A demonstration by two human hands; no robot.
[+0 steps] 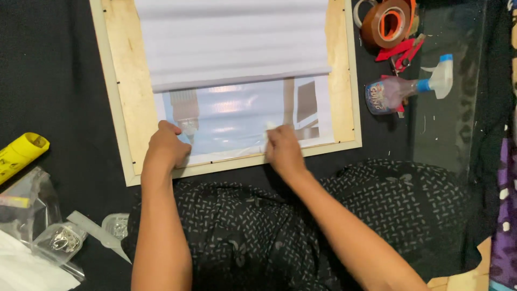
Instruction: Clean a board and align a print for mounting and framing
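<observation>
The glossy pale blue printed sheet (237, 121) lies flat inside the shallow light wooden frame (125, 102), which rests on the black cloth (54, 81) just in front of your knees, so you can lean on it from above. Your left hand (167, 148) presses on the lower left corner of the sheet with the fingers curled down and closed; it seems to pin the corner so the sheet does not slide. Your right hand (283, 148) rests on the lower edge near the middle, fingers bent and gathered on a small whitish piece (271, 128), perhaps a cloth or a fold of film; I cannot tell which. The upper part of the sheet is covered by a ribbed white foam layer (231, 40), probably rolled back to keep only the near strip open to you. On the right, well apart from the frame, lie a brown tape roll with an orange core (389, 22), red-handled scissors (403, 51) and a clear spray bottle with a white and blue trigger (409, 89), within reach of the right hand.
</observation>
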